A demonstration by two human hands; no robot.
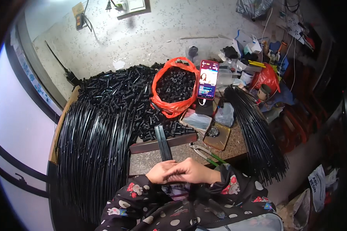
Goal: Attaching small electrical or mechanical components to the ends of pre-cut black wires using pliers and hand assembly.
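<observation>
A small bundle of thin black rods (164, 143) leans over a low metal bar (185, 139) and runs back to my hands at the table's near edge. My left hand (158, 172) is closed around the near end of the bundle. My right hand (198, 171) lies over it, its fingers closed on the same rod ends, whose dark tips show between the hands. To the right of the bundle, close to my right hand, lie green-handled pliers (207, 154).
A large heap of short black tubular parts (115, 86) covers the back left. Long black rods hang off the table at left (92, 154) and right (258, 134). A red plastic bag (155, 94) holds small black parts. Behind the trays of pins (196, 120) stands a lit phone (207, 79).
</observation>
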